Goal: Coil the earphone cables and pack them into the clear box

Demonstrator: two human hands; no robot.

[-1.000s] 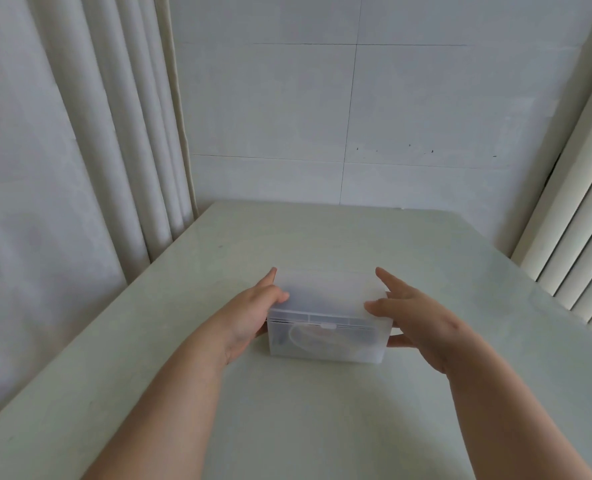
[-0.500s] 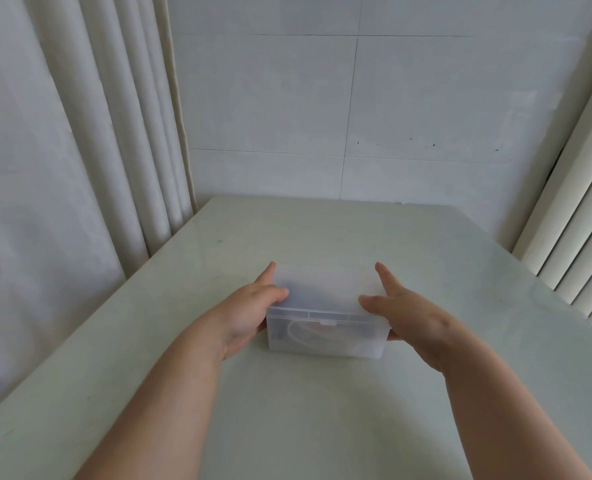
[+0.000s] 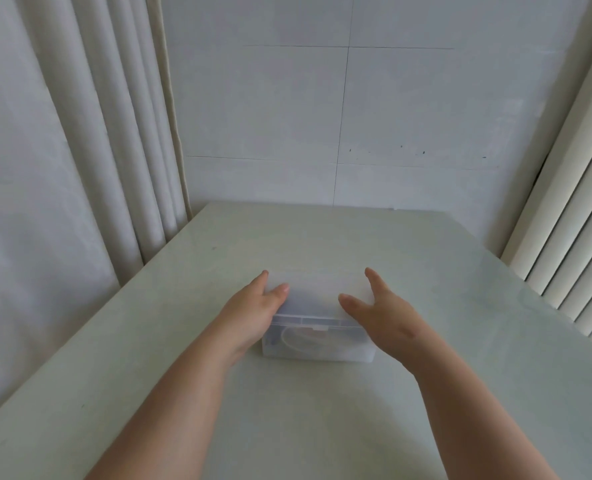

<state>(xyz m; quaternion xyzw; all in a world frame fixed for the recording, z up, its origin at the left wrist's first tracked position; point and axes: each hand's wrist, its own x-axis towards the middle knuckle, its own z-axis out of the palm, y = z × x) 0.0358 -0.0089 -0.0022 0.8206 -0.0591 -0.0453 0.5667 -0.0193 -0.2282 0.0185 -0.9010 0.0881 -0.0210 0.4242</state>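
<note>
While the left hand [image 3: 253,313] and right hand [image 3: 381,317] are flanking the box [image 3: 317,353], fingers straight and thumbs pressing its lid [image 3: 317,292], even downward pressure is probably working best.

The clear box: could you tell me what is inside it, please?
A pale looped cable shows through the box wall. The lid, left hand and right hand hide the rest.

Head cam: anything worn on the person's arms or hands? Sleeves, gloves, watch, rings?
Nothing worn that shows. The left forearm and right forearm are bare down to the frame's bottom edge, with no sleeves in view. The left hand and right hand have no gloves, rings, watch or wristbands, and no visible markings.
</note>
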